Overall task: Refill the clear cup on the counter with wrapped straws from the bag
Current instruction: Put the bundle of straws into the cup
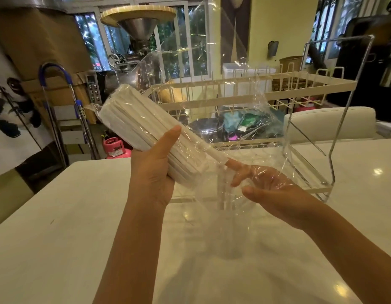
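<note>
My left hand [153, 170] grips a clear plastic bag [240, 119] around its bundle of white paper-wrapped straws [133, 119], held tilted with the closed end up and to the left. One straw [214, 155] sticks out of the bundle's lower end into the loose open part of the bag. My right hand [271, 189] is inside that open mouth, seen through the film, fingers spread, index fingertip at the protruding straw's end. The clear cup [230, 242] stands on the white counter [58, 227] right under the hands, faint and see-through; its contents are hard to make out.
A cream wire dish rack [251, 99] with a chrome frame stands on the counter just behind the hands. Beyond the counter's far edge are a blue-handled folding ladder [58, 102], a pink gas canister [115, 148] and a metal machine with a funnel [137, 29].
</note>
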